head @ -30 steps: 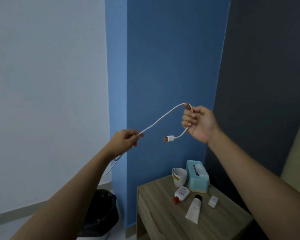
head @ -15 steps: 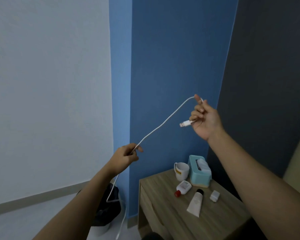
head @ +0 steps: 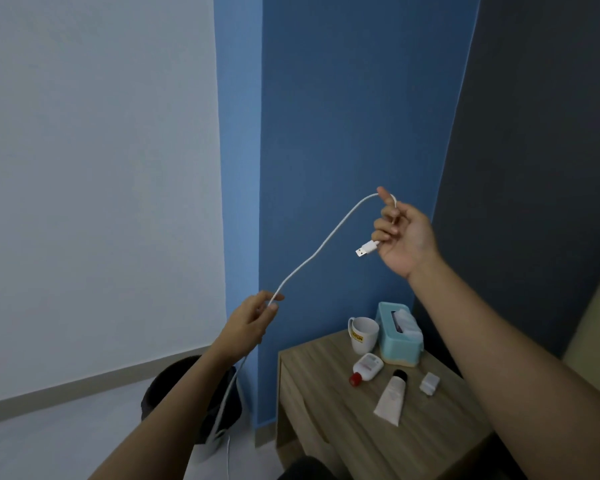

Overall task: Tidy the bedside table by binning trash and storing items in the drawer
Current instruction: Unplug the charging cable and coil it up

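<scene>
A white USB cable (head: 326, 242) stretches in the air between both hands, in front of the blue wall. My right hand (head: 400, 237) holds it near the USB plug (head: 365, 250), with the cable looped over the raised index finger. Lower and to the left, my left hand (head: 252, 320) pinches the cable between thumb and fingers. The rest of the cable hangs down past my left forearm toward the floor. The wooden bedside table (head: 333, 420) stands below at the right. A black bin (head: 174, 386) sits on the floor left of it, partly hidden by my left arm.
On the table stand a white mug (head: 362, 334) and a teal tissue box (head: 397, 332) at the back. In front lie a small white bottle with a red cap (head: 368, 368), a white tube with a black cap (head: 392, 396) and a white charger block (head: 429, 383).
The hands have drawn further apart along the cable: my left hand slid down it, my right hand rose. The plug now sits close against my right fingers.
</scene>
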